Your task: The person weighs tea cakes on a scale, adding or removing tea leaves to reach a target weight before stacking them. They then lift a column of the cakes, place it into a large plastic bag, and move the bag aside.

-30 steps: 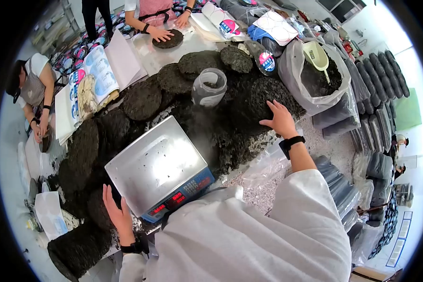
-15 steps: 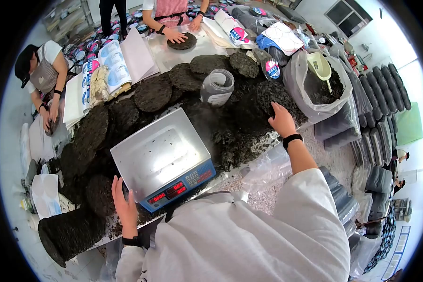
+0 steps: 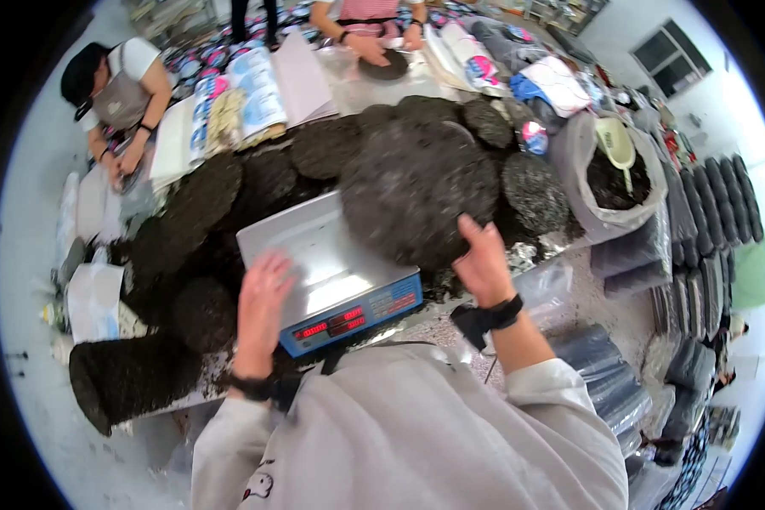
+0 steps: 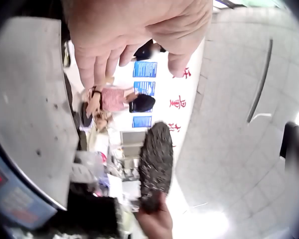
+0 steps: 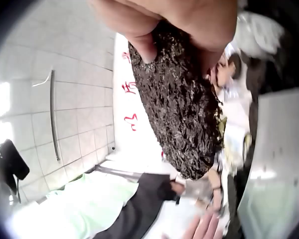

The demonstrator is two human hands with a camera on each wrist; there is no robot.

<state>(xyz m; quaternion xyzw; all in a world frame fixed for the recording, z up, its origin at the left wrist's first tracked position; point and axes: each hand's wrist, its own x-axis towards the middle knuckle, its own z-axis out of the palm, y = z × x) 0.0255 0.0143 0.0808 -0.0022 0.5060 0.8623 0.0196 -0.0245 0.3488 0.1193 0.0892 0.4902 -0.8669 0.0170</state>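
Note:
My right hand [image 3: 483, 265] grips a round, dark cake of dried seaweed [image 3: 416, 187] by its near right edge, thumb on the upper face. The cake is raised and tilted, overlapping the scale's right part in the head view. In the right wrist view the thumb and fingers pinch the seaweed cake [image 5: 177, 104] from both sides. My left hand [image 3: 263, 302], slightly blurred, is at the left side of the digital scale [image 3: 285, 238], its fingers extended. Nothing is in the left hand [image 4: 134, 35] in the left wrist view. Red digits glow on the scale's blue front.
More seaweed cakes [image 3: 204, 191] lie along the table behind and left of the scale. At right stands a sack [image 3: 586, 191] of loose seaweed with a pale scoop [image 3: 616, 144]. A dark seaweed stack [image 3: 136, 378] lies at front left. Two people work across the table.
My right hand has lifted a seaweed cake from the pile at right and brought it left to the scale. The left hand has shifted slightly up beside the scale. The head view has turned.

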